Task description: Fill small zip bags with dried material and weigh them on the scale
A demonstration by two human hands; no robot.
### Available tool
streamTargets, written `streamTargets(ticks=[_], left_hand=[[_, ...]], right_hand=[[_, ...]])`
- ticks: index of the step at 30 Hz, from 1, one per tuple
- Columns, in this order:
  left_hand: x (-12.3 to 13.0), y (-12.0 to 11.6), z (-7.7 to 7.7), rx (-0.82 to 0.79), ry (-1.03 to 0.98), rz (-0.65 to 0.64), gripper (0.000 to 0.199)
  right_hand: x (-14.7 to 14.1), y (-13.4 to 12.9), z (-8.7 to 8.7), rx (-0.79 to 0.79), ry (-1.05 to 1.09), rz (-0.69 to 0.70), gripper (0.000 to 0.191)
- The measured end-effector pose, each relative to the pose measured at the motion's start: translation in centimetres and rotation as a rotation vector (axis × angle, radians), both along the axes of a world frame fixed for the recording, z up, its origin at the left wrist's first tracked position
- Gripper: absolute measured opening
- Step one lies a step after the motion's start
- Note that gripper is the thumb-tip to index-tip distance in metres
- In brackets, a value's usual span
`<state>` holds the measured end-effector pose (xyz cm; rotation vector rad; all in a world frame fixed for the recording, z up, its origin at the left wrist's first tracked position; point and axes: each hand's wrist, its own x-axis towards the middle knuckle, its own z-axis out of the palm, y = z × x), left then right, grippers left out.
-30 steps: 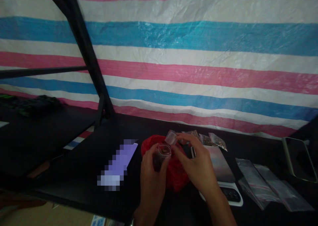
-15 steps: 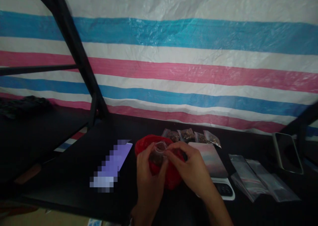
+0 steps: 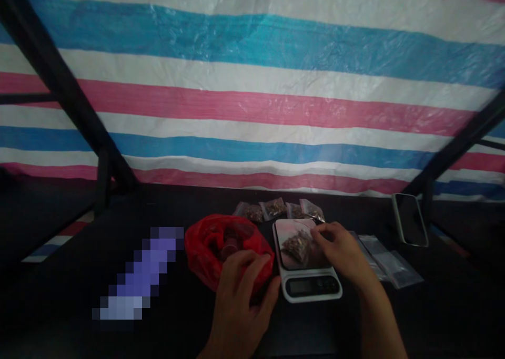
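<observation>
A small clear zip bag of brown bits lies on the plate of a white kitchen scale. The fingertips of my right hand pinch the bag's upper right corner. My left hand is at the front of a red plastic bag, its fingers bent and spread, holding nothing. It hides part of the red bag's near rim, and I cannot tell whether it touches it. Inside the red bag sits a small, dim, roundish thing; its kind is unclear.
Several filled zip bags lie in a row behind the scale. Flat zip bags lie to its right, partly behind my right arm. A phone leans at the far right. At left is a pixelated purple shape. Dark posts flank the table.
My hands have parted from over the red bag. The right has moved right with a zip bag, now on the scale; the left has opened. The camera view has shifted right.
</observation>
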<state>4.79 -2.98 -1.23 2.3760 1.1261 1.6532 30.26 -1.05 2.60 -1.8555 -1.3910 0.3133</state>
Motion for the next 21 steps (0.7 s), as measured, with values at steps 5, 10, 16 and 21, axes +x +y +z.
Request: streamTargets(ticks=[5,10,16,21], left_hand=[[0.9,-0.5,0.4,0.027,0.055,-0.039,0.022],[0.8,-1.0,1.2,0.194,-0.055,0.054,0.028],[0.9,-2.4,1.3,0.226,-0.028,0.003,0.037],[1.7,-3.3,0.9,0.231,-0.110,-0.006,0.036]], right_hand=[[0.7,0.1,-0.7,0.048,0.017,-0.043,0.032],[1.7,0.2,-0.9,0.156,0.050,-0.152,0.044],[2.2,-0.3,-0.7,0.206,0.099,-0.231,0.052],[2.0,-0.3,-0.7,0.204,0.106,-0.131,0.047]])
